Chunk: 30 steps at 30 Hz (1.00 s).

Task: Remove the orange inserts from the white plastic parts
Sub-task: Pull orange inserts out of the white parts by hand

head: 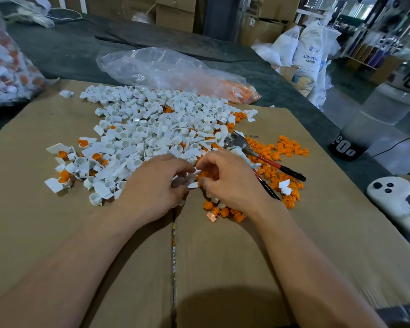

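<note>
Head: curled hands [156, 185] [227, 183] around white part [191, 180]

Illumination was even, moderately dim and cool in cast. The brightest zone lay in the far right background, where detail washed out. A soft dark shadow [223, 301] fell on the cardboard [57, 233] at the bottom centre. Glare streaked the clear plastic bag [161, 65]. Motion blur softened the fingers [179, 184] of the left hand [152, 192] and right hand [232, 183] and the white part [191, 180] between them. Wide-angle distortion bent the edges; the left-edge bag [5, 67] was smeared.
</note>
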Each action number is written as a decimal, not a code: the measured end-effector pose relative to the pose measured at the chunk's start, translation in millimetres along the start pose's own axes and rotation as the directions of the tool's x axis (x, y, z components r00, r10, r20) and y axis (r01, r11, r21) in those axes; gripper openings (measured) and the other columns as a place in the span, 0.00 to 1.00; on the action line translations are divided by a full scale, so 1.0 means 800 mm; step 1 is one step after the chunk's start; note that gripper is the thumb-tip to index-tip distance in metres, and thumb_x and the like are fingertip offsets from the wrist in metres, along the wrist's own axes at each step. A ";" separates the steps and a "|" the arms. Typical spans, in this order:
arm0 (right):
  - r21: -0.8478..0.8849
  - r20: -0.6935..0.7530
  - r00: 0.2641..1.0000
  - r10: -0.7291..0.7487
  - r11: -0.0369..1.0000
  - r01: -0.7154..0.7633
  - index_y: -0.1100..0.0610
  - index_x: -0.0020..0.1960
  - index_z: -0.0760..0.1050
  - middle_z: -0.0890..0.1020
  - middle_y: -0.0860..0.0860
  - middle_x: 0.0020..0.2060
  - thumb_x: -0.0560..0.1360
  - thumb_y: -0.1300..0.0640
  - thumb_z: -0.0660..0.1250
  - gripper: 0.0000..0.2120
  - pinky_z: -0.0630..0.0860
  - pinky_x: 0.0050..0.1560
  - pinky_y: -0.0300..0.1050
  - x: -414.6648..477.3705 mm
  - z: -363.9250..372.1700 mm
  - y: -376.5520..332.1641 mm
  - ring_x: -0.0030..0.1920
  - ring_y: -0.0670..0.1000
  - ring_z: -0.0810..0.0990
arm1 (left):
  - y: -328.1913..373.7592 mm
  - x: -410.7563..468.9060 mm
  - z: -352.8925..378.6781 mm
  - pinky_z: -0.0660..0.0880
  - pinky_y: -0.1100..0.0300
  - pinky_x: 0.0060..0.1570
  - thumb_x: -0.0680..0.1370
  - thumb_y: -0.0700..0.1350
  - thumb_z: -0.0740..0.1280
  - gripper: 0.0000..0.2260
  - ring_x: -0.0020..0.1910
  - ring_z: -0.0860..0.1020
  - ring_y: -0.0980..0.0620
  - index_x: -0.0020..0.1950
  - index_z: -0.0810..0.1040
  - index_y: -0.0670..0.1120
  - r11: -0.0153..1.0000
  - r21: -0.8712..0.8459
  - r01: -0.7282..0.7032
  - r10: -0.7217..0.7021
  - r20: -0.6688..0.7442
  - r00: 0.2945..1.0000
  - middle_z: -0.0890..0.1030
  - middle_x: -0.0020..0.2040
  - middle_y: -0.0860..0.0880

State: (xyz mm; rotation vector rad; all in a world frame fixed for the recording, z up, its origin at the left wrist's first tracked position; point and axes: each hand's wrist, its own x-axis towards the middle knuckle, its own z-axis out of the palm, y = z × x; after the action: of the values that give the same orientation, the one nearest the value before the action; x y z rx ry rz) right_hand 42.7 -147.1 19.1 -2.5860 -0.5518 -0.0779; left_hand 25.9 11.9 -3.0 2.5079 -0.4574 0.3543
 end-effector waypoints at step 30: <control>0.531 -0.137 0.990 0.019 0.845 0.057 0.47 0.40 0.75 0.78 0.48 0.41 0.69 0.63 0.72 0.12 0.78 0.41 0.36 -0.007 0.002 -0.018 0.38 0.44 0.78 | 0.017 -0.001 -0.021 0.76 0.68 0.33 0.72 0.38 0.70 0.06 0.30 0.79 0.58 0.37 0.80 0.48 0.687 -0.683 0.249 -0.375 -0.040 0.926 0.82 0.31 0.50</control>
State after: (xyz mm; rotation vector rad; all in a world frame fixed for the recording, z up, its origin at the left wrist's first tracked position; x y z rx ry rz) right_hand 32.0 -137.2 23.4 -2.0101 -0.4675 -0.0930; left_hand 17.8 11.1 16.7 1.7711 -0.0433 0.2174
